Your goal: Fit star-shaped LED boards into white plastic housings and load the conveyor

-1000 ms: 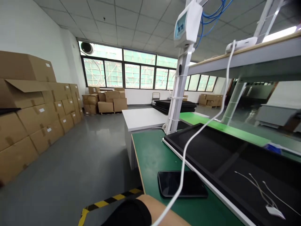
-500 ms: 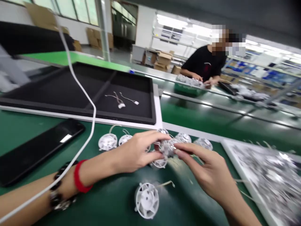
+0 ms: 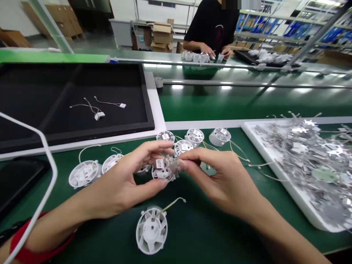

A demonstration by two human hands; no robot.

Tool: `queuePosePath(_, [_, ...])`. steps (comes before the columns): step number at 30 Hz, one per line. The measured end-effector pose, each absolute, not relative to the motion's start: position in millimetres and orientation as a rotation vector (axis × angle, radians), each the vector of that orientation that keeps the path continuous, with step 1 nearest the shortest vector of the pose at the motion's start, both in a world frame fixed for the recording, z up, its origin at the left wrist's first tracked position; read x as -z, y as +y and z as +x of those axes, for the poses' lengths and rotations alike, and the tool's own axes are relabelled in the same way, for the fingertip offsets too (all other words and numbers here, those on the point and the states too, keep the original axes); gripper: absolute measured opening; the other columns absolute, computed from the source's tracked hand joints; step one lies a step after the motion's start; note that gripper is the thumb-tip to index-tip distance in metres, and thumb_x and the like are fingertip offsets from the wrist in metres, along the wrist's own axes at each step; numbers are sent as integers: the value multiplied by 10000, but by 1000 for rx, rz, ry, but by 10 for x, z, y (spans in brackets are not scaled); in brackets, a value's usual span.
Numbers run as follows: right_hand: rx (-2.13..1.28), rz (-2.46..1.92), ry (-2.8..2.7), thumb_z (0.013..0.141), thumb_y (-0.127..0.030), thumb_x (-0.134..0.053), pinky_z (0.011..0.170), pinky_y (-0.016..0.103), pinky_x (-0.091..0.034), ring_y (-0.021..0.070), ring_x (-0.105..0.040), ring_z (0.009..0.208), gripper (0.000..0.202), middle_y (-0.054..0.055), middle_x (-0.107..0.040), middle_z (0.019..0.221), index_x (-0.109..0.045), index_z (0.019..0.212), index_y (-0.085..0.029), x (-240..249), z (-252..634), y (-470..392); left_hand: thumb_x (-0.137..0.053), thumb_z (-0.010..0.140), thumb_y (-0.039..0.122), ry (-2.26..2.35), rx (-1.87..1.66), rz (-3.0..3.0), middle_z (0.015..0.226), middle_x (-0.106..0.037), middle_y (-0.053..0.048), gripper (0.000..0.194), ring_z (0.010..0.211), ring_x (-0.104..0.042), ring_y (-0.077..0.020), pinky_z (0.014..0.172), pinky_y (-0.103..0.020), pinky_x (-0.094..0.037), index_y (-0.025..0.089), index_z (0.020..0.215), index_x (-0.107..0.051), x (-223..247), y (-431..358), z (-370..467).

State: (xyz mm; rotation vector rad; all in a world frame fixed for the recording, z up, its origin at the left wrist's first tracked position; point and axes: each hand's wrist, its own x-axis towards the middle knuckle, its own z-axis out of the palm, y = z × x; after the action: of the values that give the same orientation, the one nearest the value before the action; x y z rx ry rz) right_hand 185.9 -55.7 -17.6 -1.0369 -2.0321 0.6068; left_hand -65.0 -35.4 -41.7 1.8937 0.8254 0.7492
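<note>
My left hand (image 3: pixel 129 172) is curled round a small silvery metal part (image 3: pixel 165 167) with a white label, its thumb below and fingers above. Thumb and forefinger of my right hand (image 3: pixel 217 172) pinch the right edge of this part. Just under it, partly hidden, is a white round fan housing. Nearer to me a white fan housing (image 3: pixel 151 231) with spokes and a short pale wire lies on the green table. Beyond my fingers stand several labelled round housings (image 3: pixel 194 136). More housings (image 3: pixel 84 174) lie by my left forearm.
A white tray (image 3: pixel 277 194) heaped with thin metal pieces and wires is at right. A black padded tray (image 3: pixel 115 126) at left holds several wired connectors (image 3: pixel 99 115). A phone (image 3: pixel 24 179) and a white cable (image 3: pixel 51 161) are at left. A co-worker (image 3: pixel 211 29) handles white parts across the line.
My view has turned right and down, so the metal tray shows more fully. Both hands stay together at the small metal part, which now shows its white label.
</note>
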Motion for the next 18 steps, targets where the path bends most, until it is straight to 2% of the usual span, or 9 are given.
queuePosePath(3, [-711, -985, -1914, 1030, -78, -636, 744, 155, -563, 102, -781, 780, 175, -19, -828, 894, -750, 957, -189, 151, 1833, -583, -834, 1002, 392, 817, -774, 1789, 1490, -658, 58, 643, 1319, -675, -159, 1094, -170, -562, 541, 1537, -510, 400, -363, -656])
queuePosePath(6, [-899, -938, -1755, 1052, -132, -642, 759, 184, -602, 122, -794, 817, 147, -10, -822, 912, -741, 962, -192, 153, 1800, -605, -900, 943, 419, 814, -787, 1731, 1470, -682, 50, 670, 1338, -677, -188, 1081, -182, -575, 529, 1510, -559, 372, -372, -626])
queuePosePath(10, [-1104, -903, -1632, 1061, -173, -639, 783, 210, -634, 136, -802, 857, 139, 9, -821, 935, -731, 958, -185, 179, 1765, -596, -880, 962, 316, 816, -856, 1693, 1377, -736, 70, 524, 1185, -752, -145, 1008, -152, -605, 496, 1404, -662, 330, -386, -560])
queuePosePath(14, [-1053, -981, -1702, 1048, -157, -608, 731, 202, -606, 122, -768, 782, 143, 5, -782, 858, -736, 984, -164, 203, 1767, -563, -853, 953, 245, 908, -938, 1749, 1233, -781, 84, 378, 1101, -765, -108, 946, -96, -597, 430, 1268, -752, 314, -373, -560])
queuePosePath(18, [-960, -1058, -1795, 1030, -137, -557, 719, 220, -572, 117, -731, 781, 217, 19, -798, 949, -759, 1104, -158, 208, 1778, -558, -775, 998, 293, 975, -893, 1885, 1325, -736, 35, 356, 1164, -735, -152, 903, -134, -612, 409, 1331, -726, 314, -342, -606])
